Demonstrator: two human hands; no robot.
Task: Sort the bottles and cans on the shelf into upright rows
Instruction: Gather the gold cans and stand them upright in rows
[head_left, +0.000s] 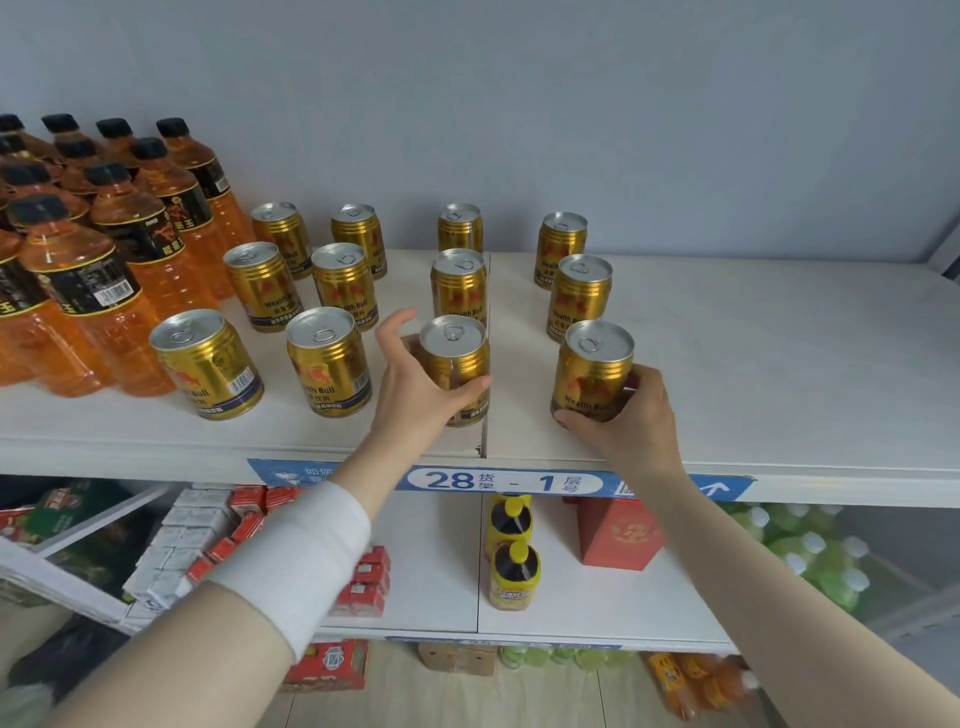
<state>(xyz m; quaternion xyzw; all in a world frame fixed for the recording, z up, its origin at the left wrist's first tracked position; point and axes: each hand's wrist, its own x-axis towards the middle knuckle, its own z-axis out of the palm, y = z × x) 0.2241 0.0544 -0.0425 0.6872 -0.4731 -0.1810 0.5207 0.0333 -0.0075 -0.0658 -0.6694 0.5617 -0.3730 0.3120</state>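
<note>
The left hand (410, 395) curled round the middle gold can (460, 358), thumb across its front. The right hand (636, 418) gripped the right gold can (592, 374) low down. Both cans stood upright near the front of the white shelf (779, 364). Other gold cans (460, 291) stood in rows behind. Orange bottles (130, 249) stood on the left.

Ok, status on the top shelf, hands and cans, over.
Left hand grips front Wealth Bull can, third row from left. Right hand grips front can, rightmost row. All cans and orange bottles upright. Nothing blocking.
</note>
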